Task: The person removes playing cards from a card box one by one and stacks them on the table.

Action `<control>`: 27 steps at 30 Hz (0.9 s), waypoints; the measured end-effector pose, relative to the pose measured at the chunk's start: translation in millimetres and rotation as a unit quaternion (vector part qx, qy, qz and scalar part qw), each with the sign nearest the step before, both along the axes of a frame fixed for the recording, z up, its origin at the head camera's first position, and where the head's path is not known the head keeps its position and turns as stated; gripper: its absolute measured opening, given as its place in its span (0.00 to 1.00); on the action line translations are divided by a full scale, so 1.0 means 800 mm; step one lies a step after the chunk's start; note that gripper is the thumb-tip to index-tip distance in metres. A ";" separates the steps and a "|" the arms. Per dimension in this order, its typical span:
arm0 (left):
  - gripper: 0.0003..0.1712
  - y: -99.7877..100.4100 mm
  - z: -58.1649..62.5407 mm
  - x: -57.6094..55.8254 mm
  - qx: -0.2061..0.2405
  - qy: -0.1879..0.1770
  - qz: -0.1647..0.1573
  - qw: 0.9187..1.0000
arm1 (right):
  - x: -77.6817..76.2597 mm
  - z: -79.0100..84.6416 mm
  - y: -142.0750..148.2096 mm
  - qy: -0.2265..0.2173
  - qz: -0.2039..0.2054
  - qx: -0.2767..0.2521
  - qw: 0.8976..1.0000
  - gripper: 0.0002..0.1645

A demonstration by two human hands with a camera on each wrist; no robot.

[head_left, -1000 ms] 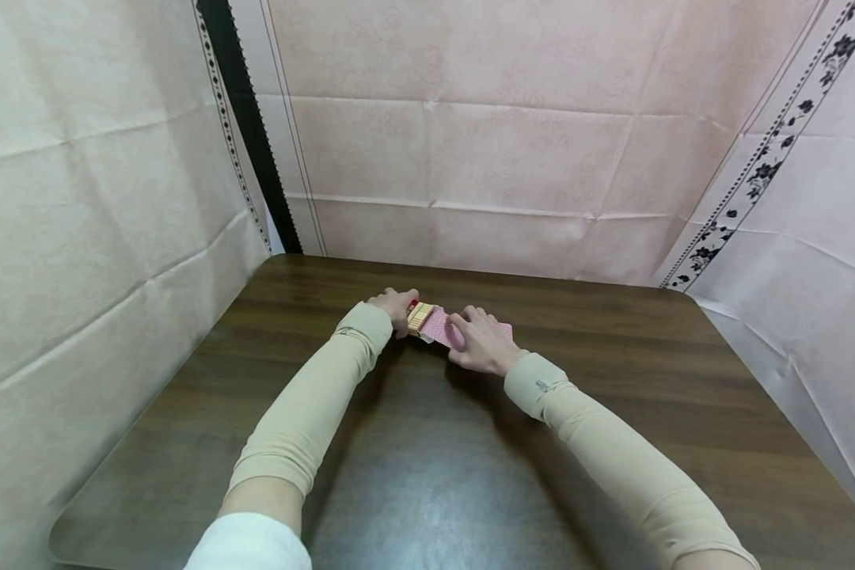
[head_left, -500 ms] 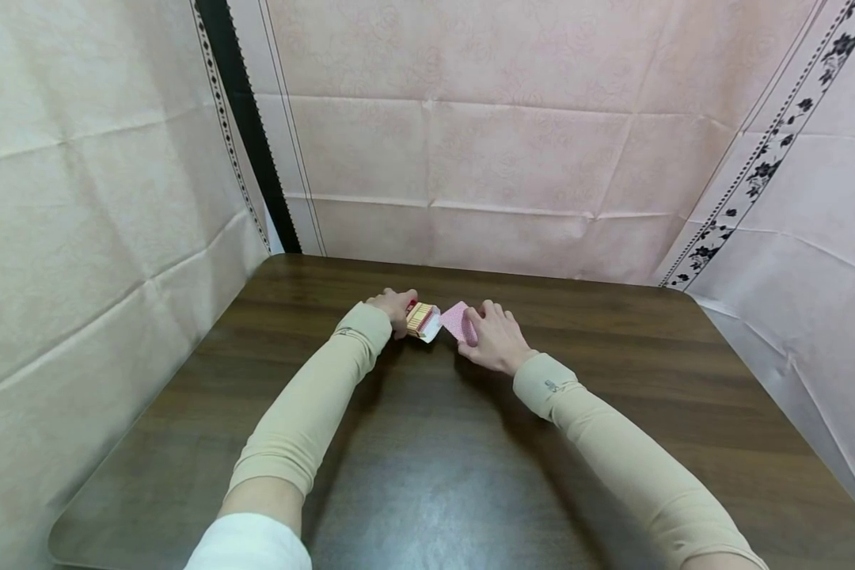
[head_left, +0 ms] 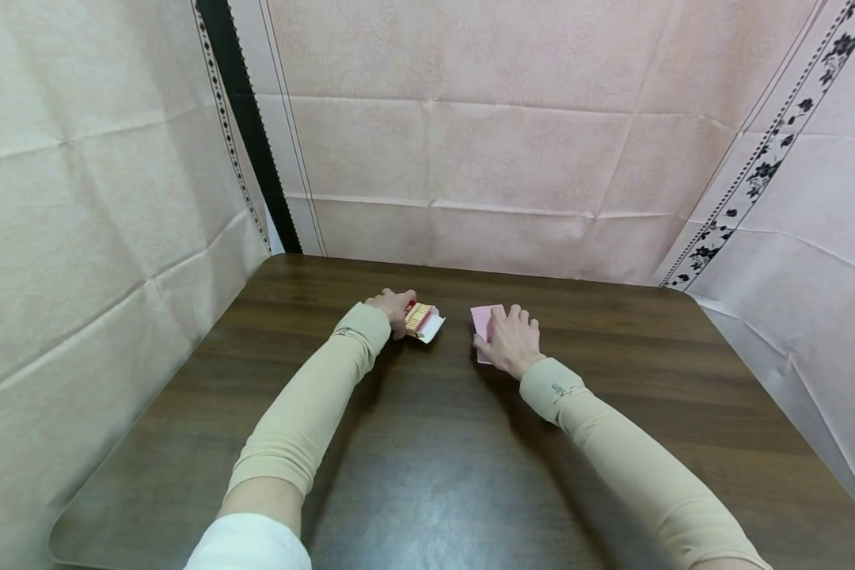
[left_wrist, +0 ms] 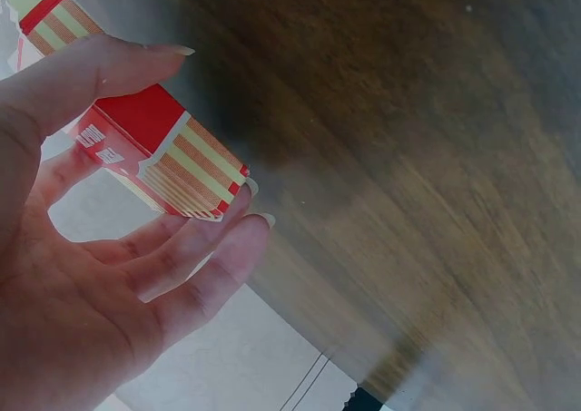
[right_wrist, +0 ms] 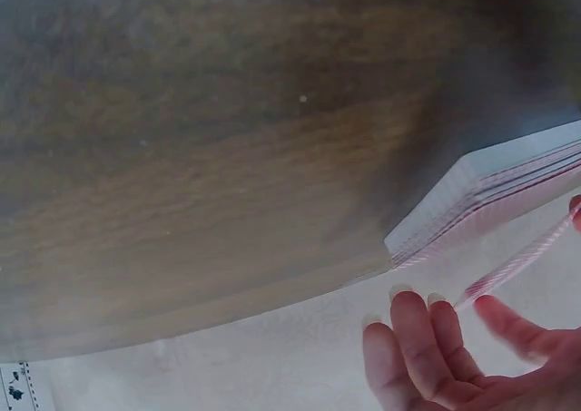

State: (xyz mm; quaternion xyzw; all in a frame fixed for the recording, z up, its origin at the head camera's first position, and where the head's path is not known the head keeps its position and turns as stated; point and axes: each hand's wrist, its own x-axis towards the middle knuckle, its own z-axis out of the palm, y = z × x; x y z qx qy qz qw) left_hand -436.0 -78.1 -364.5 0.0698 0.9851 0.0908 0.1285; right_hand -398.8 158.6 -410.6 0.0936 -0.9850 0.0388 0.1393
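Observation:
My left hand point(head_left: 392, 307) grips a red card box with yellow-striped ends point(left_wrist: 163, 134), thumb on one side and fingers on the other. The box's white flap point(head_left: 432, 329) stands out toward the right. A deck of pink-backed playing cards point(right_wrist: 486, 202) lies on the table to the right of the box. Over the deck, my right hand point(head_left: 513, 340) pinches a thin pink playing card point(right_wrist: 519, 270), seen nearly edge-on, between thumb and fingers. Whether it is one card or a few, I cannot tell. From the head view, the hand covers part of the cards.
Both hands work near the far side of a dark brown wooden table point(head_left: 413, 451) with rounded corners. Pale cloth point(head_left: 506, 158) hangs behind it, and more cloth hangs at the left and right sides.
My right hand has moved right, away from the box, with the pink cards. They have come clear of the box's mouth and turned, leaving the white flap in sight. The left hand has stayed put.

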 end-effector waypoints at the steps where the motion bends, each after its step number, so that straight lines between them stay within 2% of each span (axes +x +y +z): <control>1: 0.41 0.000 0.000 0.000 -0.001 -0.001 0.000 1.000 | 0.000 0.000 0.000 -0.001 -0.006 -0.001 1.000 0.34; 9: 0.41 0.002 -0.001 -0.005 0.004 -0.009 0.006 1.000 | 0.001 -0.001 -0.002 -0.013 -0.026 -0.001 1.000 0.33; 16: 0.41 0.002 -0.002 -0.004 -0.002 -0.012 0.005 1.000 | 0.004 -0.003 -0.002 -0.056 -0.041 0.023 0.997 0.37; 27: 0.41 0.002 -0.001 -0.004 0.007 -0.017 0.005 1.000 | 0.005 -0.004 -0.002 -0.081 -0.034 0.025 0.996 0.39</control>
